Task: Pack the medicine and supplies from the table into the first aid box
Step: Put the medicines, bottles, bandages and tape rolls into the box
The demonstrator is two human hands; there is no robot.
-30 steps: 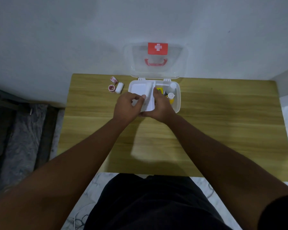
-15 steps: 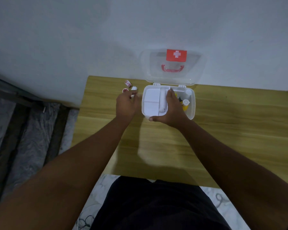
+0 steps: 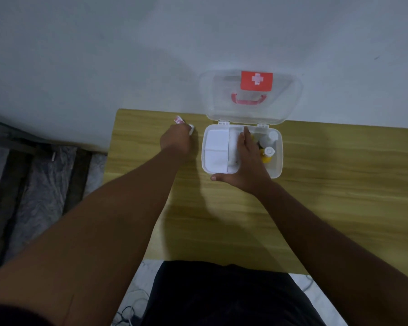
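Observation:
The white first aid box (image 3: 278,169) stands open at the table's far edge, its clear lid (image 3: 250,109) with a red cross leaning on the wall. A white divided tray (image 3: 216,147) fills the box's left half, and two white-capped bottles (image 3: 269,144) stand in the right half. My right hand (image 3: 247,163) lies palm down across the middle of the box, fingers straight, thumb out along the front rim. My left hand (image 3: 176,141) is left of the box with its fingers curled over a white roll (image 3: 191,128). A pink tape roll (image 3: 178,119) lies just beyond it.
The wooden table (image 3: 339,196) stands against a pale wall. Left of the table the floor drops to a dark ledge and a grey surface. My dark clothing is at the near edge, with cables on the floor beside it.
Both hands held the white tray over the box; it now sits in the box. My left hand has moved left onto the small rolls, while my right hand stayed on the box.

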